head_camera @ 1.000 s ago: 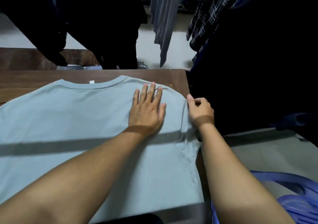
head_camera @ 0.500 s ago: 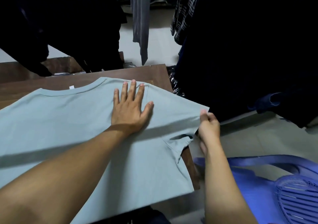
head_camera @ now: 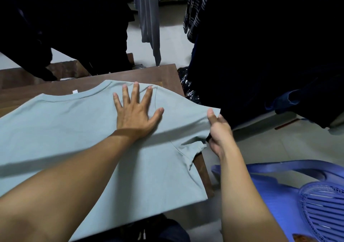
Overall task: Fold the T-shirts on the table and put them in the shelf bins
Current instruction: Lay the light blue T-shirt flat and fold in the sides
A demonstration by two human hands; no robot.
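Head view shows the left hand (head_camera: 136, 111) flat on the T-shirt (head_camera: 74, 130) spread over the table (head_camera: 163, 74), right hand (head_camera: 218, 130) pinching its sleeve (head_camera: 197, 119), likely ready to fold inward.

Dark brown wooden worktop (head_camera: 149, 75), plank grain showing, with its far right corner in view. Behind it on the left there's another brown wooden surface (head_camera: 16, 79), can't tell what it is. The floor (head_camera: 173, 42) is pale, looks like light tile, and runs around the right side too. Clothes hang everywhere: a grey garment (head_camera: 149, 18) dangling near the far edge, a plaid shirt (head_camera: 195, 7) just beside it, and big near-black garments on the left (head_camera: 65, 18) and right (head_camera: 260, 55). A blue plastic chair (head_camera: 275, 195) with a slatted back sits bottom right. Lighting's dim and flat.
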